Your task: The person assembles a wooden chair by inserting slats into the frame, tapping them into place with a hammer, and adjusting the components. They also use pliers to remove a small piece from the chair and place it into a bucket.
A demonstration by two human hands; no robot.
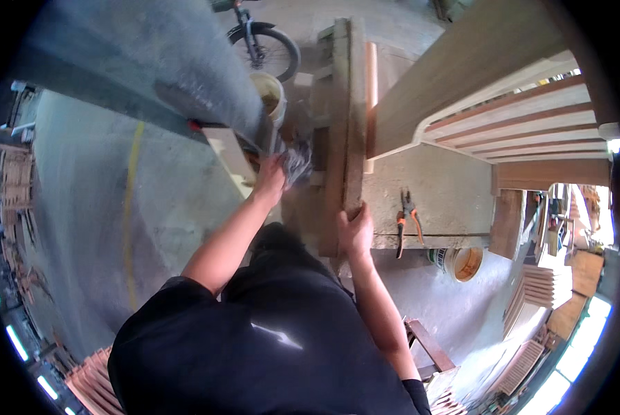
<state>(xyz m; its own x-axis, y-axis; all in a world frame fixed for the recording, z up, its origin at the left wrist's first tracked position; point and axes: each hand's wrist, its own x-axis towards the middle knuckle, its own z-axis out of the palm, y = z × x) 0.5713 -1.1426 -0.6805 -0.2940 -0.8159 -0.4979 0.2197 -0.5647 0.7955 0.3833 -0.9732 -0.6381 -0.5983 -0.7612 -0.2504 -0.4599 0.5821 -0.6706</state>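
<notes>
My left hand (271,182) is closed on a crumpled grey plastic bag (297,162), a little blurred, held in the gap left of the workbench. My right hand (356,232) grips the near end of the long wooden beam (353,131) along the workbench's left edge, its thumb on top and some fingers hidden. To the right of that hand, pliers (409,211) with orange and black handles lie on the worn bench top (455,200). A slatted wooden panel (517,128) stands over the far part of the bench.
A white bucket (269,95) stands beyond my left hand, near a bicycle wheel (274,52) and a large grey column (165,62). Another bucket (466,264) sits below the bench's near edge. A pale board (228,155) leans left of my hand. Stacked wooden parts (541,287) are at right.
</notes>
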